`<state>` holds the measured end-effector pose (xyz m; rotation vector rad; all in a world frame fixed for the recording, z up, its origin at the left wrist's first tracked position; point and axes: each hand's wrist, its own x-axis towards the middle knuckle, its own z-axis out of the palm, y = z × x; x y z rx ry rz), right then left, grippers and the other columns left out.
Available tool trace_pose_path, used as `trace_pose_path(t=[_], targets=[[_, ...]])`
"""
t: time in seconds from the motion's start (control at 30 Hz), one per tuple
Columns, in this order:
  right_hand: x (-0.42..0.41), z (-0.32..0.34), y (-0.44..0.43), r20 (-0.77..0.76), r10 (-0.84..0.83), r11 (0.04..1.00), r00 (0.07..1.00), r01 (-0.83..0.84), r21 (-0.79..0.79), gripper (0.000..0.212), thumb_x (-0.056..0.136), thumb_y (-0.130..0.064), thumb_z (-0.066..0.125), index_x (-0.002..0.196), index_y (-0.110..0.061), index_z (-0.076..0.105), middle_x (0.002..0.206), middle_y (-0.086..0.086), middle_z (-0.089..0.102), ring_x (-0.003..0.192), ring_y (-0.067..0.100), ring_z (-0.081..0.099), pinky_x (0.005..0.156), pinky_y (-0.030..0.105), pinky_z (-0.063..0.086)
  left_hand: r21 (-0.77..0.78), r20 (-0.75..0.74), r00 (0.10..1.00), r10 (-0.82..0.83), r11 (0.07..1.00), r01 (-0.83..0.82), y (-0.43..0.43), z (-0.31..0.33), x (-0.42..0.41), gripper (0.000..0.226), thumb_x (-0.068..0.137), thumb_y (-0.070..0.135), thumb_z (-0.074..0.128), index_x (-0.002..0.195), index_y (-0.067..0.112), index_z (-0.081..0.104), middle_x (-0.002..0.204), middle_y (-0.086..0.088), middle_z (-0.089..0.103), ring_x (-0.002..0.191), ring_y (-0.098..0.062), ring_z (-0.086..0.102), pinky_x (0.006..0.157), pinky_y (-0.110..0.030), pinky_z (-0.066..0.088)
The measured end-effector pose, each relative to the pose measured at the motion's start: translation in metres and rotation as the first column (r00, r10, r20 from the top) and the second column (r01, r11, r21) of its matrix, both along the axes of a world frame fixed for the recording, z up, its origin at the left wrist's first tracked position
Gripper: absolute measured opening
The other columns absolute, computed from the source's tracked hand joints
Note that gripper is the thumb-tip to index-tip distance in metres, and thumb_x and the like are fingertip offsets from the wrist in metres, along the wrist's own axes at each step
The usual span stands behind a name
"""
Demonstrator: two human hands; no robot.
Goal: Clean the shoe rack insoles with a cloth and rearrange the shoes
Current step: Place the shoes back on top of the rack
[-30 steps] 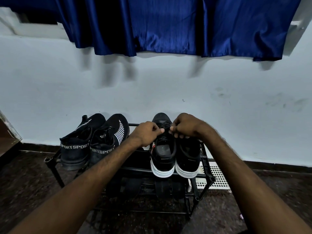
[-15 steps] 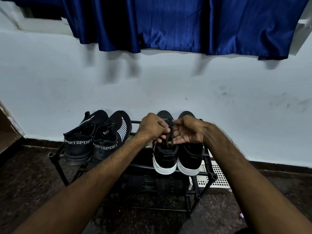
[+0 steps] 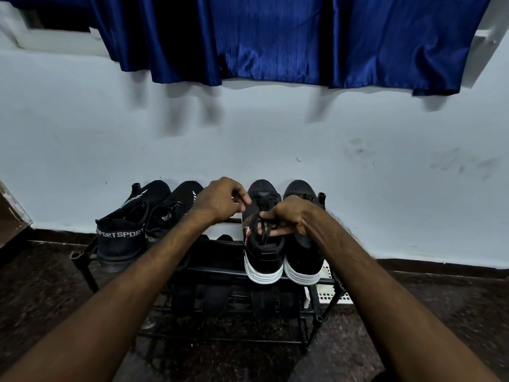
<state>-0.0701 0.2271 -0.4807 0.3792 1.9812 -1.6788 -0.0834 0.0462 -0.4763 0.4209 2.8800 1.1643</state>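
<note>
A black metal shoe rack (image 3: 82, 255) stands against the wall. On its top tier at the right sits a pair of black sneakers with white soles: the left one (image 3: 263, 255) and the right one (image 3: 301, 257). My left hand (image 3: 220, 201) pinches a black lace (image 3: 252, 209) of the left sneaker above its tongue. My right hand (image 3: 289, 216) pinches another lace end lower down, over the same shoe's opening. At the rack's left stand two black "SPORT" knit shoes (image 3: 121, 230). No cloth is in view.
Dark footwear (image 3: 264, 301) lies on the lower tier. A white perforated panel (image 3: 329, 295) lies on the floor behind the rack's right end. A blue curtain (image 3: 275, 37) hangs above on the pale wall. A brown board edge (image 3: 11, 216) shows at far left. The floor is dark stone.
Both hands have drawn apart over the left white-soled sneaker, the left hand lifting up and left with a lace, the right hand dropping lower. The camera view shifted slightly right.
</note>
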Motion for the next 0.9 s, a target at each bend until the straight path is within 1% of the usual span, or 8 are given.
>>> trace_pose_path(t=[0.1, 0.27, 0.47, 0.57, 0.67, 0.73, 0.8, 0.9], targets=[[0.0, 0.01, 0.004, 0.018, 0.03, 0.998, 0.999, -0.031, 0.059, 0.018, 0.099, -0.006, 0.046, 0.093, 0.001, 0.061, 0.07, 0.012, 0.07, 0.057, 0.019, 0.068, 0.053, 0.028, 0.059, -0.156, 0.021, 0.998, -0.056, 0.986, 0.059, 0.008, -0.007, 0.003, 0.017, 0.074, 0.018, 0.081, 0.078, 0.031, 0.072, 0.084, 0.013, 0.072, 0.087, -0.006, 0.066, 0.088, -0.032, 0.052], [0.005, 0.02, 0.009, -0.029, -0.05, 0.976, 0.998, 0.055, 0.211, 0.023, 0.089, -0.008, 0.036, 0.07, -0.012, 0.048, 0.056, 0.004, 0.047, 0.043, 0.014, 0.048, 0.044, 0.021, 0.046, -0.381, -0.122, 0.982, -0.141, 0.921, 0.085, 0.02, -0.005, 0.012, 0.02, 0.076, 0.035, 0.08, 0.093, 0.033, 0.069, 0.096, 0.013, 0.055, 0.093, -0.01, 0.056, 0.077, -0.028, 0.041], [0.011, 0.025, 0.003, -0.087, 0.078, 0.928, 0.993, -0.04, 0.37, 0.03, 0.089, -0.011, 0.033, 0.064, -0.012, 0.049, 0.043, -0.001, 0.042, 0.035, 0.01, 0.037, 0.04, 0.015, 0.029, -0.57, -0.255, 0.938, -0.236, 0.82, 0.052, 0.04, -0.022, 0.022, 0.034, 0.077, 0.046, 0.073, 0.101, 0.029, 0.057, 0.111, 0.001, 0.051, 0.1, -0.023, 0.058, 0.071, -0.034, 0.037], [0.016, 0.028, -0.005, -0.087, 0.133, 0.919, 0.987, -0.09, 0.383, 0.034, 0.095, -0.015, 0.031, 0.071, -0.011, 0.055, 0.048, 0.0, 0.049, 0.039, 0.011, 0.043, 0.039, 0.015, 0.034, -0.552, -0.364, 0.912, -0.187, 0.832, -0.049, 0.046, -0.028, 0.019, 0.024, 0.087, 0.031, 0.062, 0.11, 0.023, 0.059, 0.12, -0.003, 0.054, 0.101, -0.029, 0.062, 0.07, -0.036, 0.042], [0.023, 0.028, -0.016, -0.011, 0.224, 0.902, 0.974, -0.204, 0.38, 0.034, 0.1, -0.018, 0.03, 0.082, -0.01, 0.058, 0.056, 0.004, 0.061, 0.046, 0.014, 0.059, 0.041, 0.016, 0.043, -0.407, -0.389, 0.915, -0.103, 0.911, -0.071, 0.037, -0.025, 0.015, 0.012, 0.085, 0.025, 0.063, 0.097, 0.023, 0.064, 0.106, -0.001, 0.06, 0.094, -0.027, 0.064, 0.073, -0.036, 0.046], [0.025, 0.026, -0.023, 0.014, 0.303, 0.839, 0.953, -0.274, 0.47, 0.031, 0.1, -0.016, 0.033, 0.087, -0.006, 0.059, 0.076, 0.013, 0.069, 0.055, 0.017, 0.063, 0.041, 0.017, 0.046, -0.301, -0.386, 0.921, -0.047, 0.951, -0.078, 0.032, -0.024, 0.014, 0.005, 0.082, 0.02, 0.066, 0.086, 0.023, 0.067, 0.1, 0.002, 0.061, 0.089, -0.022, 0.063, 0.074, -0.034, 0.048], [0.029, 0.026, -0.031, -0.007, 0.398, 0.699, 0.917, -0.299, 0.649, 0.024, 0.098, -0.014, 0.039, 0.085, -0.007, 0.057, 0.085, 0.014, 0.065, 0.063, 0.024, 0.064, 0.041, 0.023, 0.05, -0.251, -0.363, 0.931, -0.041, 0.966, -0.055, 0.03, -0.025, 0.014, 0.006, 0.081, 0.015, 0.067, 0.084, 0.021, 0.068, 0.1, 0.003, 0.063, 0.087, -0.02, 0.063, 0.075, -0.035, 0.051], [0.042, 0.029, -0.044, 0.02, 0.556, 0.379, 0.831, -0.274, 0.884, 0.014, 0.098, -0.014, 0.043, 0.089, -0.01, 0.053, 0.084, 0.008, 0.059, 0.088, 0.033, 0.07, 0.071, 0.037, 0.059, -0.214, -0.304, 0.951, -0.059, 0.977, -0.008, 0.03, -0.025, 0.012, 0.01, 0.079, 0.01, 0.069, 0.082, 0.019, 0.069, 0.094, 0.003, 0.068, 0.087, -0.018, 0.063, 0.077, -0.034, 0.052]])
